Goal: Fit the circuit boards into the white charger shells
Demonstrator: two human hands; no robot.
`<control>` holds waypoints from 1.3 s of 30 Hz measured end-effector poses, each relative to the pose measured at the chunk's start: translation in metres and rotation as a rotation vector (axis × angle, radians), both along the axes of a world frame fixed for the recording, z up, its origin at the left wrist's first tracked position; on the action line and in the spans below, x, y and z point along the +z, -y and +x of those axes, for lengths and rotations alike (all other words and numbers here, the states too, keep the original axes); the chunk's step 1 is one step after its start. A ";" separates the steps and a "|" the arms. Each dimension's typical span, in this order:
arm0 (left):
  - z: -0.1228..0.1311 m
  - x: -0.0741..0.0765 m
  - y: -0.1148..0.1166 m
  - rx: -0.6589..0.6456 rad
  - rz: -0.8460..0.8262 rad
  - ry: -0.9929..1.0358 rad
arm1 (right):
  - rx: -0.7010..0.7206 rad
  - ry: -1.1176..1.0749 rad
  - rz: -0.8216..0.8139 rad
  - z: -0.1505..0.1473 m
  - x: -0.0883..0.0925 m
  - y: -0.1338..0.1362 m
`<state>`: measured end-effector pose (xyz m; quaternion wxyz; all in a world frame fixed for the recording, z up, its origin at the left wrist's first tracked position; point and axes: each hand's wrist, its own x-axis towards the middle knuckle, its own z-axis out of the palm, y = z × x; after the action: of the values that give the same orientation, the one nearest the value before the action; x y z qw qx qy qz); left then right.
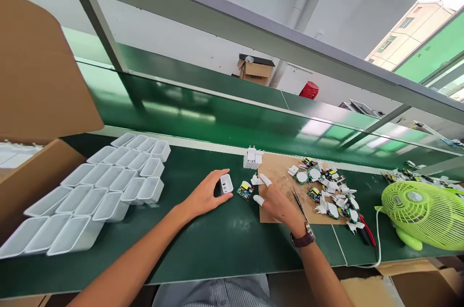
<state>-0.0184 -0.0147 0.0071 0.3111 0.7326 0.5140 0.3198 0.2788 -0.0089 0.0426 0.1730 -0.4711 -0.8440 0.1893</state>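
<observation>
My left hand (206,195) rests on the green table and grips a white charger housing (226,183) between thumb and fingers. My right hand (277,200) lies to its right, over the edge of a brown cardboard sheet (279,171), with white cots on the thumb and index finger. Those two fingers are stretched toward a small white part (255,180). A slim pair of tweezers (299,203) lies under the back fingers of that hand. A green circuit board (245,190) sits on the table between my hands. A wristwatch (304,238) is on my right wrist.
Several white empty housings (97,191) stand in rows at the left, beside cardboard boxes (36,84). Finished white chargers (252,157) stand behind the board. Circuit boards and white plug parts (326,188) cover the cardboard sheet. A green fan (424,212) and red-handled cutters (368,232) are at the right.
</observation>
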 end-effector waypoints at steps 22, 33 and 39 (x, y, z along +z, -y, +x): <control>-0.001 -0.005 0.001 -0.078 0.019 0.084 | 0.304 0.055 0.008 -0.016 0.000 -0.034; -0.009 0.000 -0.004 0.068 -0.040 -0.013 | 0.032 -0.410 -0.056 -0.021 -0.027 -0.032; -0.021 0.016 -0.004 -0.218 -0.238 -0.032 | -0.045 -0.506 0.008 -0.023 -0.025 -0.025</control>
<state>-0.0389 -0.0104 0.0226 0.4203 0.7470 0.4708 0.2091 0.2554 0.0165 0.0180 0.3848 -0.4267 -0.7638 0.2942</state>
